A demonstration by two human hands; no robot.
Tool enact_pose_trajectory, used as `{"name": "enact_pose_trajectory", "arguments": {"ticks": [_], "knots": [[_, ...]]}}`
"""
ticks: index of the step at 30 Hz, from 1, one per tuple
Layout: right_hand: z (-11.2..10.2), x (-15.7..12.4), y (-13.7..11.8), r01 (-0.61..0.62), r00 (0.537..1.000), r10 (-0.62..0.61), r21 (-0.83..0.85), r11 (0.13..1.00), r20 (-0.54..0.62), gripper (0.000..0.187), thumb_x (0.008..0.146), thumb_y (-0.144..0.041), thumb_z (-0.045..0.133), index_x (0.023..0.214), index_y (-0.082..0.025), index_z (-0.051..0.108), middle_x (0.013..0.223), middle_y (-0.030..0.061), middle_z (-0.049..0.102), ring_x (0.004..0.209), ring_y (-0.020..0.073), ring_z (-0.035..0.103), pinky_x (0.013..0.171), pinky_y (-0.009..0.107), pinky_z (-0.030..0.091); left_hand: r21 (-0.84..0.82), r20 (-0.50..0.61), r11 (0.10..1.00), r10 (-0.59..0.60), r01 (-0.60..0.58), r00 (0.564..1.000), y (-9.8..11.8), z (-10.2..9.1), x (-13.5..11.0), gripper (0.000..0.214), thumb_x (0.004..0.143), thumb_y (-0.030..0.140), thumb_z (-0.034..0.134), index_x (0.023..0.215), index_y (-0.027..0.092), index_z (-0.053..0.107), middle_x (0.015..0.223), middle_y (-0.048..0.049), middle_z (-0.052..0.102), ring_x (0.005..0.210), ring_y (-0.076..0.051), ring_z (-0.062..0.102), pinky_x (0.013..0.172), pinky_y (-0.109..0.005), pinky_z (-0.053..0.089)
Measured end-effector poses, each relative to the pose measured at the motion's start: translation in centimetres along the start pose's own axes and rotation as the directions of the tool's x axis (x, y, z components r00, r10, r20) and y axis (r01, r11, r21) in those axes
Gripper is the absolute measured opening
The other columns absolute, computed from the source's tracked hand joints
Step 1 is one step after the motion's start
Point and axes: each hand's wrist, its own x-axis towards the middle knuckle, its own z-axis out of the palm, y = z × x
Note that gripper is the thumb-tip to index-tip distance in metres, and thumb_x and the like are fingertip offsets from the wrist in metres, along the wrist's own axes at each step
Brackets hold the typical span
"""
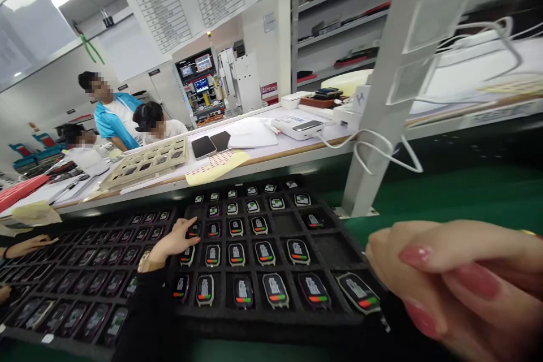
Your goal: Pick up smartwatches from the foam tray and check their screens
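Black tray [335, 249] pockets keep watches [275, 289] apart; your left hand [172, 243], unclenched, touches one at its left; right hand [458, 280] curled, grasp unclear.

Matt black foam tray [335, 249] holds glossy plastic watch bodies [275, 289].

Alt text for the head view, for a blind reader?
The left hand touches a small screened device in a black tray full of them; the right hand, close to the camera, is blurred.
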Motion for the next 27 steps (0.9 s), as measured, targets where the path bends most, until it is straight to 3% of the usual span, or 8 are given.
{"name": "enact_pose_trajectory", "arguments": {"ticks": [3, 6, 9, 12, 15, 19, 23, 27], "knots": [[-0.4, 0.8, -0.8, 0.069, 0.997, -0.072, -0.071, 0.995, -0.033, 0.01, 0.1, -0.044, 0.072, 0.099, -0.037, 0.078, 0.048, -0.0006, 0.052, 0.037, 0.0135, 0.045, 0.036, 0.022, 0.034, 0.0, -0.025, 1.0, -0.018, 0.018, 1.0, -0.3, -1.4, 0.5, 0.077, 0.077, 0.041, 0.07, 0.146, 0.017, 0.046, 0.117, -0.0097, 0.057, 0.091, -0.02, 0.063, 0.096, -0.037, 0.05], [-1.8, 2.6, 0.1, -0.079, 0.997, 0.075, -0.229, 0.97, -0.026, 0.025, 0.098, -0.052, 0.072, 0.1, -0.028, 0.078, 0.058, 0.0021, 0.059, 0.043, 0.0132, 0.047, 0.037, 0.02, 0.034, -0.01, -0.07, 0.999, -0.04, 0.04, 0.997, -0.1, -2.8, 1.9, 0.07, 0.09, 0.045, 0.057, 0.149, 0.012, 0.038, 0.112, -0.0104, 0.06, 0.084, -0.02, 0.064, 0.091, -0.04, 0.052], [-3.5, 5.9, 3.8, -0.188, 0.945, 0.286, -0.451, 0.872, 0.16, 0.046, 0.097, -0.059, 0.061, 0.112, -0.018, 0.074, 0.07, 0.0053, 0.064, 0.049, 0.0149, 0.051, 0.039, 0.021, 0.036, -0.021, -0.055, 1.0, -0.015, 0.014, 0.998, 1.1, -3.2, 4.3, 0.05, 0.098, 0.043, 0.051, 0.14, 0.015, 0.047, 0.11, -0.0092, 0.065, 0.089, -0.02, 0.066, 0.085, -0.042, 0.055], [-5.3, 9.3, 9.9, -0.21, 0.831, 0.541, -0.831, 0.515, 0.126, 0.036, 0.104, -0.039, 0.045, 0.118, -0.017, 0.07, 0.089, 0.0067, 0.069, 0.066, 0.0185, 0.064, 0.047, 0.022, 0.046, 0.007, -0.023, 0.999, 0.044, -0.044, 0.999, 2.7, -2.0, 7.0, 0.036, 0.096, 0.039, 0.059, 0.124, 0.016, 0.059, 0.122, -0.01, 0.063, 0.104, -0.023, 0.064, 0.089, -0.045, 0.056], [-6.9, 11.3, 15.7, -0.163, 0.844, 0.536, -0.938, 0.305, 0.027, 0.021, 0.104, -0.02, 0.053, 0.099, -0.014, 0.072, 0.096, 0.0116, 0.069, 0.089, 0.0229, 0.067, 0.073, 0.026, 0.054, 0.069, -0.008, 0.994, 0.085, -0.084, 0.996, 4.0, 0.1, 8.7, 0.031, 0.095, 0.037, 0.06, 0.12, 0.017, 0.062, 0.125, -0.0101, 0.062, 0.108, -0.024, 0.063, 0.092, -0.045, 0.055], [-8.1, 11.6, 20.4, -0.057, 0.824, 0.567, -0.994, 0.094, 0.007, 0.018, 0.105, -0.03, 0.066, 0.105, -0.012, 0.066, 0.102, 0.0063, 0.065, 0.089, 0.0218, 0.066, 0.083, 0.038, 0.057, 0.142, -0.037, 0.984, 0.112, -0.106, 0.993, 4.0, 2.2, 9.2, 0.034, 0.095, 0.037, 0.06, 0.124, 0.018, 0.06, 0.126, -0.0107, 0.061, 0.107, -0.023, 0.063, 0.09, -0.045, 0.056], [-8.8, 11.4, 23.1, 0.075, 0.799, 0.598, -0.997, -0.004, 0.058, 0.016, 0.105, -0.027, 0.068, 0.103, -0.011, 0.066, 0.104, 0.0078, 0.064, 0.095, 0.0232, 0.065, 0.087, 0.04, 0.057, 0.187, -0.061, 0.975, 0.134, -0.121, 0.989, 2.9, 2.9, 9.0, 0.033, 0.095, 0.036, 0.061, 0.122, 0.017, 0.06, 0.125, -0.0105, 0.062, 0.107, -0.023, 0.063, 0.091, -0.045, 0.055], [-9.5, 11.8, 24.8, 0.114, 0.769, 0.632, -0.993, 0.012, 0.096, 0.014, 0.105, -0.025, 0.067, 0.102, -0.011, 0.067, 0.104, 0.0074, 0.065, 0.096, 0.0231, 0.065, 0.09, 0.041, 0.056, 0.192, -0.086, 0.972, 0.154, -0.135, 0.984, 2.4, 3.2, 8.8, 0.033, 0.095, 0.036, 0.06, 0.122, 0.018, 0.061, 0.126, -0.0106, 0.061, 0.109, -0.024, 0.062, 0.093, -0.046, 0.055]]}}
